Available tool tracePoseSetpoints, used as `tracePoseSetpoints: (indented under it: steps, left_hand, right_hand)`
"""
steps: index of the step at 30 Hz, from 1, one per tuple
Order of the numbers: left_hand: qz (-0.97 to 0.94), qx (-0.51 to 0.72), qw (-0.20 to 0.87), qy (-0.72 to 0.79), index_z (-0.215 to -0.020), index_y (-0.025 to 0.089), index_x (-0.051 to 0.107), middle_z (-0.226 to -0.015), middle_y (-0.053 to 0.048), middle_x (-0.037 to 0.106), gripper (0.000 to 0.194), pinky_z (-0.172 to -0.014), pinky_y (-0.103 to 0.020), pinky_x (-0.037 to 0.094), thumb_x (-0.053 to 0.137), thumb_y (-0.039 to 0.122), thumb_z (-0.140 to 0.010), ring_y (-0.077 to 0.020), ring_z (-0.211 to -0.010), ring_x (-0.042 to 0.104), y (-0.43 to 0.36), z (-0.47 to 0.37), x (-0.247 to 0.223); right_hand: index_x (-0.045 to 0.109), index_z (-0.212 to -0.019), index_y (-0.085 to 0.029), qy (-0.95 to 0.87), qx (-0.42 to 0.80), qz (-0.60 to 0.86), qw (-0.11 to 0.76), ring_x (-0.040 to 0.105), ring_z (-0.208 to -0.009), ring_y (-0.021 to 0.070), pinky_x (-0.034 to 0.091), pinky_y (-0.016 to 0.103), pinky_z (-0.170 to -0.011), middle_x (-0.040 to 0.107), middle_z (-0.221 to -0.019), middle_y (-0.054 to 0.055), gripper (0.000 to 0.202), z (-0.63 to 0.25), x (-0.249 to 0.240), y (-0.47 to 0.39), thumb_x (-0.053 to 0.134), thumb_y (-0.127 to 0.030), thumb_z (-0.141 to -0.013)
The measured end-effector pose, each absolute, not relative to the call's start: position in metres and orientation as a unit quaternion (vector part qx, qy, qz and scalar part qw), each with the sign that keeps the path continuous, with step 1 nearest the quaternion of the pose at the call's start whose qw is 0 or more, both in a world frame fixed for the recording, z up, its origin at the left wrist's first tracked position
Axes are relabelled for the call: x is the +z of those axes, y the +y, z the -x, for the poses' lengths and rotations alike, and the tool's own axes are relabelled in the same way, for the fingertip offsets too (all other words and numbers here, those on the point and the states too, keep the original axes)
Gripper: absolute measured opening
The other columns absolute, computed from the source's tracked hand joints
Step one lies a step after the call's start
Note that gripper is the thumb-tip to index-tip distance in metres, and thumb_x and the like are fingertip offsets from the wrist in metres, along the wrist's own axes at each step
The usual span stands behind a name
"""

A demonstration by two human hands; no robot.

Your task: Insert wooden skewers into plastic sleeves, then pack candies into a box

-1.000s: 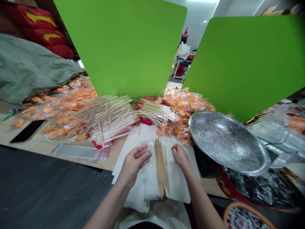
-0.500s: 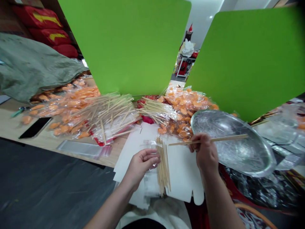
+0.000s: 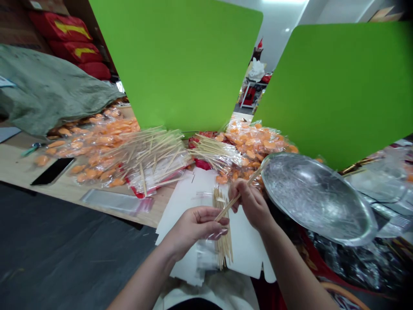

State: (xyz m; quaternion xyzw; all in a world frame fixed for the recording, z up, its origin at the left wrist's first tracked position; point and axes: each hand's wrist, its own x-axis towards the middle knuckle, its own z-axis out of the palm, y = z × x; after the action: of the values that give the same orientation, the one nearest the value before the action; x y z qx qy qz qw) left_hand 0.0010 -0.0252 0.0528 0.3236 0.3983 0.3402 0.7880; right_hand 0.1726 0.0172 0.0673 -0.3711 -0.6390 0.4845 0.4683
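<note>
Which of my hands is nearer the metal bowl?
Right. The right hand is just left of the metal bowl; the left hand is farther left, over the white cardboard.

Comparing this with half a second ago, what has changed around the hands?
The right hand has swung left, away from the shallow silver metal bowl, keeping its grip on thin pale wooden sticks and bringing their lower end to the left hand. The left hand has edged right, over the loose tan wooden bundle. Nothing was visibly let go. The bundle, bowl and flat black phone stayed put.
</note>
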Motion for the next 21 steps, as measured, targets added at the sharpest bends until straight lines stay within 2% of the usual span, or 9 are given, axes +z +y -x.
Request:
tracePoseSetpoints:
  steps: [3,6,8,10,12,14,16,18,21]
  left_hand:
    - [-0.353,0.345,0.781,0.383,-0.092,0.014,0.069,-0.092,-0.01,0.072,0.026,-0.063,-0.02,0.046,0.073,0.019,-0.068,-0.0149,-0.075,0.067,-0.023,-0.001,0.055]
    - [-0.357,0.347,0.774,0.391,-0.092,0.015,0.068,-0.092,-0.009,0.072,0.025,-0.063,-0.021,0.046,0.072,0.019,-0.068,-0.0152,-0.075,0.067,-0.023,-0.003,0.053]
    - [-0.357,0.346,0.773,0.394,-0.092,0.015,0.068,-0.092,-0.009,0.071,0.025,-0.064,-0.022,0.046,0.072,0.019,-0.068,-0.0155,-0.075,0.067,-0.023,-0.006,0.052]
    - [-0.358,0.351,0.771,0.392,-0.091,0.015,0.068,-0.091,-0.008,0.071,0.025,-0.064,-0.022,0.046,0.073,0.019,-0.067,-0.0161,-0.075,0.066,-0.023,-0.007,0.053]
    - [-0.372,0.368,0.763,0.381,-0.09,0.014,0.068,-0.089,-0.008,0.071,0.023,-0.066,-0.023,0.046,0.072,0.02,-0.068,-0.0171,-0.076,0.066,-0.023,-0.007,0.055]
    - [-0.373,0.382,0.756,0.379,-0.095,0.015,0.067,-0.088,-0.009,0.072,0.028,-0.068,-0.025,0.047,0.073,0.022,-0.068,-0.0184,-0.078,0.066,-0.023,-0.006,0.058]
    - [-0.359,0.388,0.753,0.392,-0.104,0.017,0.063,-0.09,-0.01,0.072,0.039,-0.07,-0.026,0.048,0.074,0.023,-0.067,-0.0193,-0.079,0.067,-0.023,-0.005,0.059]
    - [-0.349,0.393,0.746,0.409,-0.111,0.02,0.06,-0.09,-0.008,0.071,0.047,-0.07,-0.027,0.049,0.075,0.024,-0.066,-0.0197,-0.078,0.068,-0.025,-0.004,0.058]
    - [-0.363,0.404,0.731,0.412,-0.111,0.022,0.059,-0.095,-0.006,0.068,0.045,-0.074,-0.03,0.051,0.073,0.027,-0.069,-0.0212,-0.084,0.068,-0.029,-0.008,0.055]
  right_hand:
    - [0.06,-0.084,-0.02,-0.649,0.493,0.385,0.434,0.059,-0.08,0.0138,0.047,0.026,-0.072,0.062,-0.084,0.003,0.034,-0.174,0.065,0.02,0.042,-0.048,-0.089]
    - [0.045,-0.125,-0.027,-0.551,0.453,0.421,0.56,0.049,-0.117,0.0194,0.044,0.036,-0.092,0.052,-0.128,0.006,0.044,-0.181,0.072,0.031,0.041,-0.05,-0.088]
    - [0.039,-0.132,-0.028,-0.543,0.395,0.433,0.601,0.043,-0.125,0.0193,0.038,0.04,-0.101,0.046,-0.135,0.006,0.047,-0.183,0.081,0.033,0.035,-0.05,-0.091]
    - [0.046,-0.129,-0.027,-0.635,0.381,0.43,0.517,0.041,-0.127,0.0191,0.03,0.042,-0.107,0.049,-0.134,0.005,0.043,-0.181,0.088,0.023,0.034,-0.046,-0.092]
    - [0.049,-0.128,-0.027,-0.725,0.415,0.405,0.371,0.038,-0.129,0.0206,0.026,0.044,-0.109,0.047,-0.136,0.005,0.042,-0.177,0.088,0.007,0.041,-0.044,-0.091]
    - [0.042,-0.134,-0.029,-0.727,0.448,0.397,0.336,0.033,-0.132,0.0222,0.028,0.044,-0.108,0.04,-0.142,0.005,0.05,-0.175,0.082,-0.008,0.049,-0.044,-0.087]
    - [0.041,-0.133,-0.028,-0.633,0.457,0.449,0.434,0.041,-0.126,0.023,0.039,0.041,-0.099,0.045,-0.137,0.008,0.053,-0.176,0.073,-0.015,0.05,-0.048,-0.085]
    - [0.054,-0.116,-0.023,-0.526,0.482,0.504,0.486,0.057,-0.101,0.0215,0.05,0.034,-0.078,0.061,-0.11,0.009,0.044,-0.177,0.065,-0.015,0.049,-0.052,-0.083]
    - [0.058,-0.081,-0.017,-0.511,0.559,0.512,0.406,0.058,-0.066,0.0153,0.047,0.026,-0.057,0.061,-0.072,0.003,0.033,-0.171,0.059,-0.013,0.057,-0.049,-0.078]
